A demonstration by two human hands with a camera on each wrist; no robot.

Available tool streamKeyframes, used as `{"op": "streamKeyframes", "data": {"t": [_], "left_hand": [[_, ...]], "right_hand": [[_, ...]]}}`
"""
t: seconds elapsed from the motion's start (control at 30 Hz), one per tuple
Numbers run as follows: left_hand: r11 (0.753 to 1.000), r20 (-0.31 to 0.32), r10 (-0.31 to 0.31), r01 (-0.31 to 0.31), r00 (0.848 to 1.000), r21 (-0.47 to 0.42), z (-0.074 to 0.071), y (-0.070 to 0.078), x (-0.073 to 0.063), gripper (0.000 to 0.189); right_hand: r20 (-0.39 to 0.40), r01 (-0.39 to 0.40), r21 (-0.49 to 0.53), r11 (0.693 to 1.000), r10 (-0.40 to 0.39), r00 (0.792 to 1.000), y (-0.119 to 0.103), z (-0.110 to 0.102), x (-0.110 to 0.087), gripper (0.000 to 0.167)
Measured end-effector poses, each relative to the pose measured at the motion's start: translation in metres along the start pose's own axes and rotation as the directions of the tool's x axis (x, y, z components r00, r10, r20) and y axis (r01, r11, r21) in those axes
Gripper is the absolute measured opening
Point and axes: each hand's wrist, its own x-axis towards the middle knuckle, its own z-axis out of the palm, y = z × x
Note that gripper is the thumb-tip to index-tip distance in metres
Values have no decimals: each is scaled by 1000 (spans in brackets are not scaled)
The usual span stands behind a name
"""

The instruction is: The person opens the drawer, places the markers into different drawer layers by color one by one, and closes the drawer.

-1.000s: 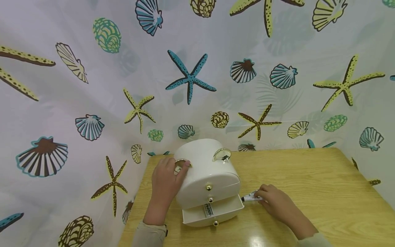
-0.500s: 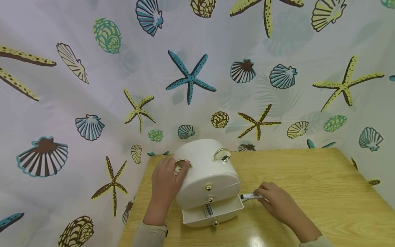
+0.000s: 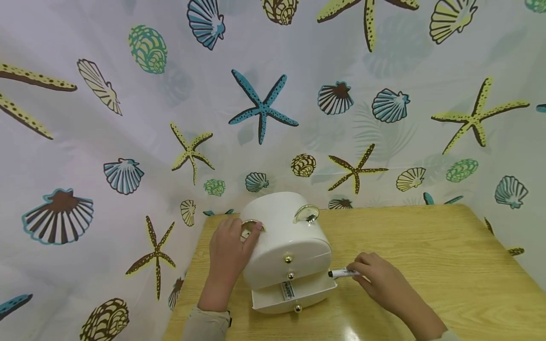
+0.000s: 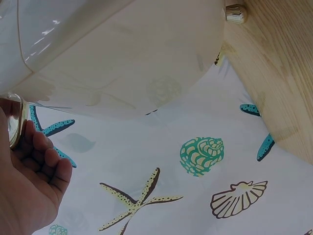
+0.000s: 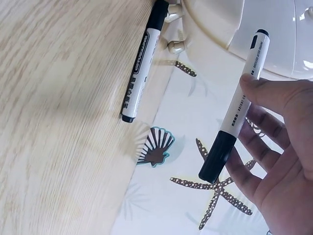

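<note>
A white storage box [image 3: 277, 222] with a rounded top and gold knobs stands on the table. Its bottom drawer [image 3: 315, 284] is pulled out, and a printed label [image 3: 287, 290] shows inside. My left hand [image 3: 230, 248] holds the left gold-rimmed ear [image 4: 18, 120] of the box, thumb over its front. Between thumb and fingers, my right hand [image 3: 377, 279] pinches a whiteboard marker [image 5: 244, 98] with a white barrel and black cap. One black end of it overlaps the drawer's right rim in the head view. A second whiteboard marker [image 5: 139, 73] lies on the table beside the box.
The wooden table [image 3: 426, 255] extends to the right of the box. A white curtain [image 3: 294, 142] printed with shells and starfish hangs behind and at both sides. A second gold-rimmed ear [image 3: 308, 214] sticks up on the box's right side.
My right hand has shifted slightly left and turned the whiteboard marker more level, bringing its black end to the drawer's rim. My left hand and the box have stayed put.
</note>
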Motion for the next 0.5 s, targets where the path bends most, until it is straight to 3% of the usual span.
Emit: {"op": "streamKeyframes", "data": {"t": [0.5], "left_hand": [[1000, 6, -1, 1, 1000, 3, 1, -2, 0, 54]], "right_hand": [[13, 64, 72, 995, -65, 998, -29, 13, 12, 25]]}}
